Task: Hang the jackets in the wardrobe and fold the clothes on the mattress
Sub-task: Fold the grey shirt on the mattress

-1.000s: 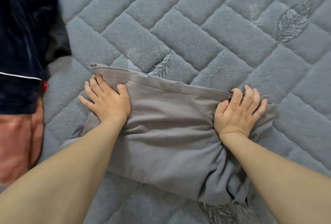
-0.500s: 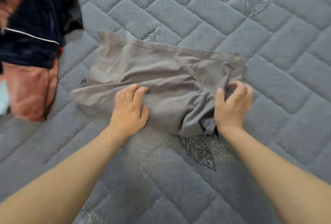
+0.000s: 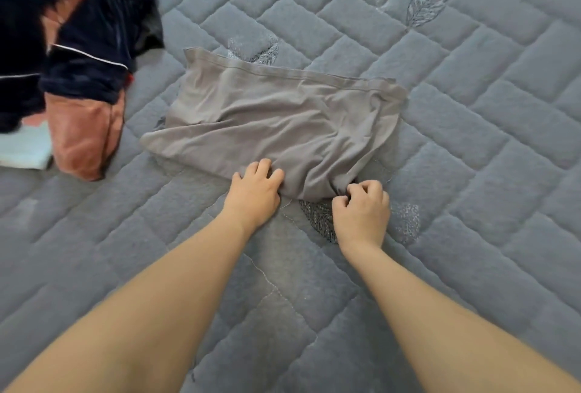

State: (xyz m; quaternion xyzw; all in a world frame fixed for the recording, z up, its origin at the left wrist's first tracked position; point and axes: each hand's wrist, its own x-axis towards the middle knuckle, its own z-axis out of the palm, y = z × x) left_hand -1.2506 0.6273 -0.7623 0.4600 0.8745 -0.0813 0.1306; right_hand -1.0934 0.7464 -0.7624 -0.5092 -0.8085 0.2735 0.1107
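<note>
Grey garment (image 3: pixel 276 122) lies lengthwise left to right on mattress (image 3: pixel 471 141), hem far; left hand (image 3: pixel 256 193) and right hand (image 3: pixel 361 208) grasp its near edge.

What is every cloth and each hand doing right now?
grey garment: lying partly folded and wrinkled on the mattress.
left hand: fingers curled on the garment's near edge.
right hand: pinching the garment's near right corner.
navy clothes: heaped at far left.
pink cloth: lying partly under the navy clothes.
light blue cloth: lying flat beside the pink cloth.
</note>
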